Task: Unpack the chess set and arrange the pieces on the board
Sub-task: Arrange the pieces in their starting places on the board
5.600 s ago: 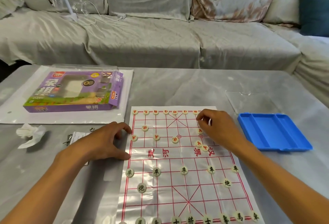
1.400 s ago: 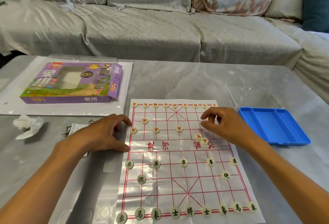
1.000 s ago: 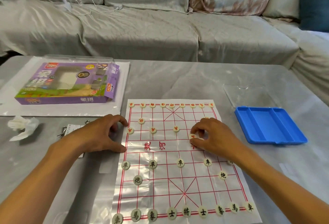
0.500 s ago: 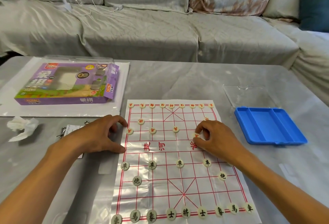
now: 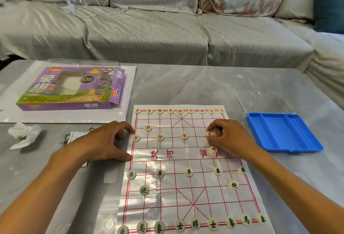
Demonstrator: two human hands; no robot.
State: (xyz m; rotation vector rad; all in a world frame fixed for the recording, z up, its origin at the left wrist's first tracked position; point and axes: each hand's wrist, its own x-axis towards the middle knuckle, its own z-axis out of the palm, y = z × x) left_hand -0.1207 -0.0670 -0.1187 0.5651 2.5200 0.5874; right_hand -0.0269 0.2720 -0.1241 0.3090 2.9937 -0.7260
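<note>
Grey covered sofa (image 5: 167, 34) runs behind the table (image 5: 186, 85). At the table's near edge lies the board (image 5: 188, 183), black-marked pieces along its near rows and red-marked pieces along its far rows. The left hand (image 5: 100, 144) rests on the board's left edge, fingers loosely curled and holding nothing. The right hand (image 5: 230, 137) pinches a red piece (image 5: 209, 133) near the board's right edge; another red piece (image 5: 213, 149) lies just beside it. A blue tray (image 5: 283, 133) sits toward the table's right edge, a purple box (image 5: 72, 88) toward the far left corner.

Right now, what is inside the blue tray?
The blue tray shows three bare compartments with no pieces in them. Its near wall hides a thin strip of the floor along that edge.
</note>
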